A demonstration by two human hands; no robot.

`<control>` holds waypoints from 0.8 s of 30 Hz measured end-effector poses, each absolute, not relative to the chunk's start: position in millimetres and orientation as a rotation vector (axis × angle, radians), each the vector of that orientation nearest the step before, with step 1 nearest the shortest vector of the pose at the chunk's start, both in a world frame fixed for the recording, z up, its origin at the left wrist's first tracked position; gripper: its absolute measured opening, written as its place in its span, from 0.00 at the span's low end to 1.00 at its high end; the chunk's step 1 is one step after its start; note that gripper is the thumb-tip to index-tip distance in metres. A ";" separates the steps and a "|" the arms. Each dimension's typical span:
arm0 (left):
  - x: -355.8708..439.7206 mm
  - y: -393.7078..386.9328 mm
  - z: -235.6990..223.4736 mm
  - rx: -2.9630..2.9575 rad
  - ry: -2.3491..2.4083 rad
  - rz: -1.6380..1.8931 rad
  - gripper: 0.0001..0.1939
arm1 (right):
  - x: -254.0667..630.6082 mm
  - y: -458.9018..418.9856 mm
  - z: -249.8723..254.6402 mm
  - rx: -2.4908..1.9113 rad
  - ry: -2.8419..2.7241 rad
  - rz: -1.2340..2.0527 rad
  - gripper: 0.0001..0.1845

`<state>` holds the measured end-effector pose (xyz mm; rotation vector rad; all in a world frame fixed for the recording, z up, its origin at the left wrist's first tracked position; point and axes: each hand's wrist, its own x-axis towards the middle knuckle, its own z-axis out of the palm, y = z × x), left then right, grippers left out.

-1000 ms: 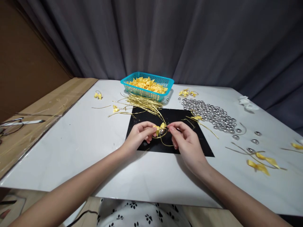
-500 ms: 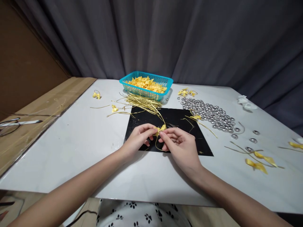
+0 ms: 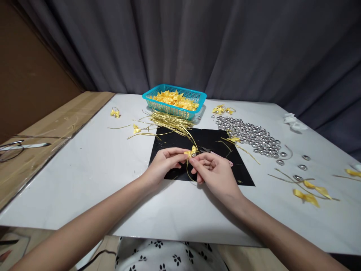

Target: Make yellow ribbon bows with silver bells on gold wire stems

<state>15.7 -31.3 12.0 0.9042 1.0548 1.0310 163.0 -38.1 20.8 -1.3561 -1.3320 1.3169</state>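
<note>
Both of my hands meet over a black mat (image 3: 242,173) on the white table (image 3: 98,169). My left hand (image 3: 165,163) pinches a small yellow ribbon bow (image 3: 193,150) from the left. My right hand (image 3: 216,171) pinches the thin gold wire tie (image 3: 187,169) at the bow's middle, fingers pressed together. A silver bead seems to sit at the bow's centre, mostly hidden by my fingertips. The gold tie's ends hang down between my hands.
A teal basket (image 3: 158,101) of yellow bows stands at the back, a bundle of gold wire ties (image 3: 169,121) in front of it. A heap of silver beads (image 3: 248,134) lies to the right. Loose bows (image 3: 307,196) and ties are scattered right; scissors (image 3: 17,147) lie on the cardboard at the left.
My right hand has moved left, closer to my left hand, and the wide gold loop below the bow has drawn in to a narrow strand. The bow has tilted up slightly.
</note>
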 end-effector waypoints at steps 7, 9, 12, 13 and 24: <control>14.7 -30.0 8.9 0.908 1.071 1.010 0.07 | 162.9 -37.7 22.4 -1.367 -1.328 1.336 0.14; 15.2 -29.8 8.4 0.881 1.064 1.018 0.06 | 162.8 -37.8 21.8 -1.370 -1.341 1.339 0.14; 17.0 -30.3 9.4 0.854 1.050 1.033 0.05 | 162.8 -37.8 21.2 -1.369 -1.354 1.334 0.14; 17.8 -30.7 10.2 0.855 1.054 1.037 0.05 | 162.8 -37.7 21.2 -1.371 -1.357 1.333 0.14; 23.5 -35.9 19.2 1.005 1.152 1.112 0.02 | 162.2 -39.7 19.3 -1.349 -1.394 1.276 0.13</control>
